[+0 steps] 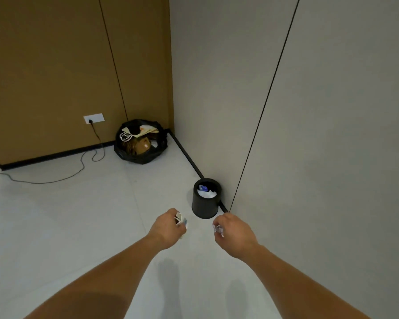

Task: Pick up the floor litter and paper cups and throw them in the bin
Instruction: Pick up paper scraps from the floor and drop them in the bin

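Observation:
A small black round bin (205, 207) stands on the pale floor against the grey wall, with white and blue crumpled litter inside. My left hand (168, 230) grips a folded white carton or flattened cup (180, 220) just left of and in front of the bin. My right hand (234, 233) pinches a small clear crumpled wrapper (218, 229) just in front of the bin. Both hands are held above the floor, short of the bin's rim.
A black rubbish bag (140, 141) stuffed with paper bags and brown litter sits in the corner by the brown wall. A black cable (83, 166) runs from a wall socket (94, 118) across the floor to the left. The grey wall closes the right side.

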`<action>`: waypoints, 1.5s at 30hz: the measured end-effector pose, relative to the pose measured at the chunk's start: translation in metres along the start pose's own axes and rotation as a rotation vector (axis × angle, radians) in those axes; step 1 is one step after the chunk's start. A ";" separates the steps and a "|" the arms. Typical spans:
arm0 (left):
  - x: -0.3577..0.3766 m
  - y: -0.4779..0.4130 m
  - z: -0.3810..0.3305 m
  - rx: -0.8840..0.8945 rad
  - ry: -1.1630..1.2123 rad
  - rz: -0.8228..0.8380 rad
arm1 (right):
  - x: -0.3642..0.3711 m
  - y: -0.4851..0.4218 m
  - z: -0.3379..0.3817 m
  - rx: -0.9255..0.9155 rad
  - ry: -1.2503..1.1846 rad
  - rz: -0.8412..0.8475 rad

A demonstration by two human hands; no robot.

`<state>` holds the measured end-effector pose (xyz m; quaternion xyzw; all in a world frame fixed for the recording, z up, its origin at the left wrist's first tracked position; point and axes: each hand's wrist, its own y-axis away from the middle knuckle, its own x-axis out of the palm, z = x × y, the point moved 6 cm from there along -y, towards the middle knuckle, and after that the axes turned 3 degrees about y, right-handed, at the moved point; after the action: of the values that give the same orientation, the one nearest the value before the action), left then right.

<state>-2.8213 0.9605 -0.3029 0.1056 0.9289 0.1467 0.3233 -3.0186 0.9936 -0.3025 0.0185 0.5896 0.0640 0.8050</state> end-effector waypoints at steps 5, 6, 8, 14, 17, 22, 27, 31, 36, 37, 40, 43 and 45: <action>-0.002 -0.100 -0.014 -0.035 0.041 0.032 | -0.009 -0.099 -0.038 0.054 0.031 0.053; -0.002 -0.122 -0.015 -0.039 0.029 0.042 | -0.007 -0.120 -0.043 0.064 0.032 0.064; -0.006 -0.173 -0.017 -0.039 0.019 0.050 | -0.002 -0.163 -0.050 0.074 0.029 0.075; -0.006 -0.325 -0.031 0.003 -0.049 0.160 | 0.018 -0.281 -0.073 0.181 0.011 0.087; -0.001 -0.378 -0.037 -0.001 -0.088 0.254 | 0.030 -0.320 -0.088 0.260 -0.030 0.110; 0.025 -0.462 -0.035 -0.036 -0.185 0.362 | 0.072 -0.384 -0.123 0.349 -0.093 0.179; 0.086 -0.559 -0.015 -0.078 -0.232 0.418 | 0.144 -0.465 -0.175 0.374 -0.170 0.263; 0.143 -0.654 0.014 -0.074 -0.344 0.400 | 0.209 -0.527 -0.228 0.463 -0.240 0.253; 0.225 -0.757 0.079 -0.048 -0.444 0.394 | 0.309 -0.593 -0.291 0.465 -0.188 0.285; 0.241 -0.772 0.092 -0.029 -0.464 0.402 | 0.328 -0.605 -0.302 0.459 -0.175 0.298; 0.285 -0.811 0.124 0.072 -0.550 0.441 | 0.383 -0.637 -0.335 0.489 -0.151 0.306; 0.321 -0.844 0.143 0.152 -0.595 0.475 | 0.424 -0.657 -0.363 0.598 -0.163 0.269; 0.337 -0.860 0.148 0.199 -0.564 0.455 | 0.441 -0.665 -0.373 0.649 -0.207 0.229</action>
<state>-3.0742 0.2847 -0.8983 0.3763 0.7657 0.0891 0.5140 -3.1883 0.3720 -0.9031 0.3455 0.4887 -0.0388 0.8002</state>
